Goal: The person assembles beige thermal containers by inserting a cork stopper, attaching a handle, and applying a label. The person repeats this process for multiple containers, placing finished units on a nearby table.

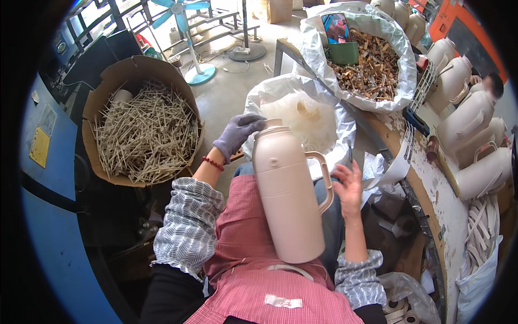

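A pale beige thermos flask (287, 197) leans over my lap, its base on the red apron (237, 216) and its neck pointing away from me. My left hand (237, 136), in a grey-purple glove, is closed at the flask's neck on the left side; some fingertips are hidden there. To the right of the flask's handle (325, 186), my bare right hand (348, 189) is raised with its fingers apart. A thin dark sliver (350, 154) shows at those fingertips; whether the hand holds it is unclear. Beyond the neck stands a white sack (256, 100) of translucent pieces.
At left, a cardboard box (89, 143) is heaped with thin beige plastic pieces. A larger white sack (399, 54) of brownish scraps stands far right. More flasks (467, 127) line the worn bench (431, 189), where another person is partly visible. A blue fan (183, 32) stands beyond.
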The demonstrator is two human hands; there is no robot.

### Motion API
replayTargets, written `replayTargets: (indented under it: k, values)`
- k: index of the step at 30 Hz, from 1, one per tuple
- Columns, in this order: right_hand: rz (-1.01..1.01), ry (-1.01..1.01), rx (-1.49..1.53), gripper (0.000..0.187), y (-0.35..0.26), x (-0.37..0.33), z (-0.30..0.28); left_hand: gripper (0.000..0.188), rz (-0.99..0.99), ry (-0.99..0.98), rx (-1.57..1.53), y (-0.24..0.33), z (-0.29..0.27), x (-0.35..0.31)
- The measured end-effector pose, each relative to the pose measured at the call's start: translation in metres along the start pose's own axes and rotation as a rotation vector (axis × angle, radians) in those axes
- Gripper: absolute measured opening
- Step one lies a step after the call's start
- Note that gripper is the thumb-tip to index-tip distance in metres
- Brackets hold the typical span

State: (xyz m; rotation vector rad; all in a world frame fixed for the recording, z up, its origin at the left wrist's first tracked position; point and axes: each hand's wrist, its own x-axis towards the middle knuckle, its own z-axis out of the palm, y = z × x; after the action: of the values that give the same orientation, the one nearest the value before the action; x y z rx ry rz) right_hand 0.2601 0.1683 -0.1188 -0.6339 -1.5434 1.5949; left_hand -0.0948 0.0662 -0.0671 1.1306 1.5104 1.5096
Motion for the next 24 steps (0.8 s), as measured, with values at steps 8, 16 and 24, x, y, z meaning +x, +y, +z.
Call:
replayTargets:
  k: [8, 16, 24]
  values:
    - [0.137, -0.176, 0.174, 0.01, -0.086, -0.017, 0.068, 0.048, -0.084, -0.035, 1.11, 0.103, 0.041, 0.018]
    - [0.144, -0.213, -0.2, 0.01, -0.09, -0.001, 0.095, 0.083, 0.134, -0.226, -0.12, 0.033, 0.017, -0.05]
    - [0.094, -0.183, -0.495, 0.014, -0.091, 0.013, 0.113, 0.068, 0.222, -0.121, 0.104, 0.02, 0.018, -0.044]
